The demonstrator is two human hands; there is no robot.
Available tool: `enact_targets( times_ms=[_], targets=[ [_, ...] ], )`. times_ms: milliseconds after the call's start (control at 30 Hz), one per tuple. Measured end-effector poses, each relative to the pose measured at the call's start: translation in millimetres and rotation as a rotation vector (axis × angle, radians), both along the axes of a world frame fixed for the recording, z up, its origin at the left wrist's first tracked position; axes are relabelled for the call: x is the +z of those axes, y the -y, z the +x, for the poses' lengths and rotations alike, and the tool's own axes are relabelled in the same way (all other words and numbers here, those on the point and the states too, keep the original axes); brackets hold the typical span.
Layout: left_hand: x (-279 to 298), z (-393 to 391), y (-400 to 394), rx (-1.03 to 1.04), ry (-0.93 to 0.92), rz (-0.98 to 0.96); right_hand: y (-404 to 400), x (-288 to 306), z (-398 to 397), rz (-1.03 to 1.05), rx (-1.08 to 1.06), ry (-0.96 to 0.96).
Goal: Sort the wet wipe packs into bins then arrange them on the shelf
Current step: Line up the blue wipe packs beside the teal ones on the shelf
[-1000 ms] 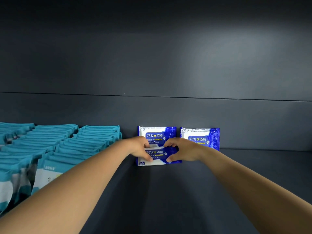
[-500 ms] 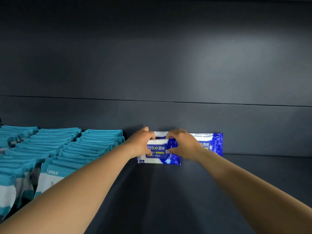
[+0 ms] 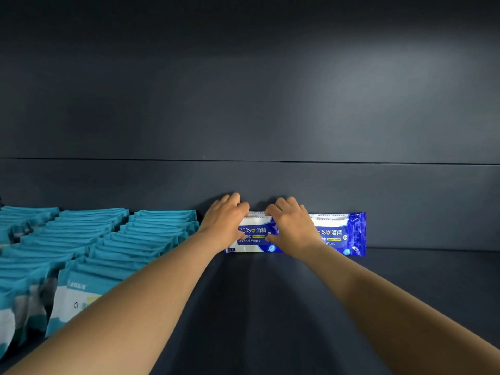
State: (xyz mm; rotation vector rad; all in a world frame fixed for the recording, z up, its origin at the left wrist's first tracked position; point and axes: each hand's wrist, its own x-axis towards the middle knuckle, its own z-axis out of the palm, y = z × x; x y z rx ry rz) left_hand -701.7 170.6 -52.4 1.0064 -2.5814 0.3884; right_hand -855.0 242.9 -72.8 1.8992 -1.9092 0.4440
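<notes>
A blue and white alcohol wipe pack (image 3: 254,236) stands upright against the back wall of the dark shelf (image 3: 270,307). My left hand (image 3: 224,223) grips its left end, fingers over the top edge and thumb on the front. My right hand (image 3: 290,228) grips its right end the same way. A second blue alcohol wipe pack (image 3: 342,234) stands upright just to the right, partly hidden by my right hand. Whether another pack stands behind the held one cannot be told.
Rows of teal and white wipe packs (image 3: 108,244) stand upright on the left of the shelf, reaching from the back wall to the front. The shelf's back wall (image 3: 270,180) is right behind my hands.
The pack went from low and in front of the standing packs to upright against the back. My fingers moved up over its top edge.
</notes>
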Motion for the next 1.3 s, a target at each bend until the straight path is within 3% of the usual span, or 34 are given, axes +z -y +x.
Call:
enact_targets(
  times_ms=[167,400,800,1067,1300],
  targets=[
    [0.3,-2.9,-8.7,0.054,0.029,-0.056,-11.4,2.6,3.7,-0.03,0.002,0.011],
    [17.9,12.8,-59.2,0.112,0.073,0.058,-70.7,23.3,9.5,-0.034,-0.01,0.077],
    [25.6,89.1,-266.9,0.046,0.151,0.154,-306.5,25.4,39.0,0.025,-0.134,0.094],
    [-55.5,110.7,-418.3,-0.045,0.067,0.314,-475.7,-53.6,60.8,0.205,-0.157,0.162],
    [-183.3,101.6,-510.8,-0.084,0.06,0.576,-573.7,-166.7,50.2,0.377,-0.203,0.35]
  ],
)
